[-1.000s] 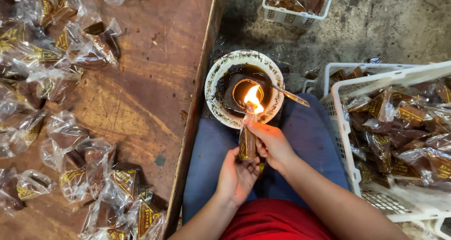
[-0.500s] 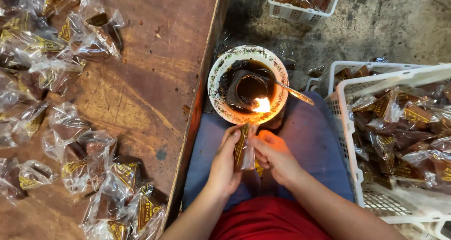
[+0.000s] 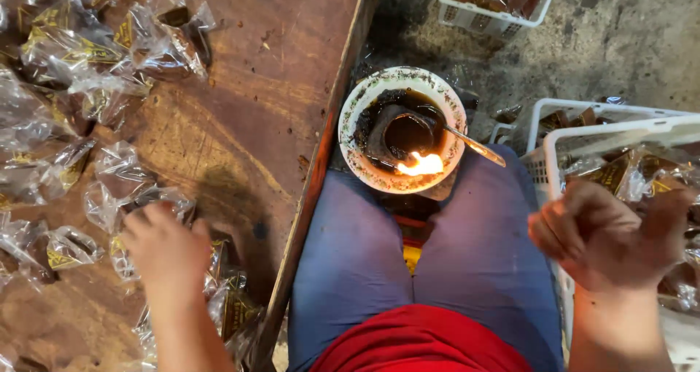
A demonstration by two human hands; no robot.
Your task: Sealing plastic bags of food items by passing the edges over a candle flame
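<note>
Small clear plastic packets (image 3: 109, 197), each with a dark brown filling and gold print, lie scattered over the wooden table (image 3: 248, 117). The left hand (image 3: 164, 252) rests on a few of them near the table's edge, fingers curled down; whether it grips one is hard to tell. The right hand (image 3: 609, 233) hangs loosely fisted over the white basket (image 3: 554, 120) of packets, apparently holding nothing. Half a second ago both hands pinched one packet beside the flame (image 3: 421, 164) in the oily bowl (image 3: 357, 113); now they have parted.
</note>
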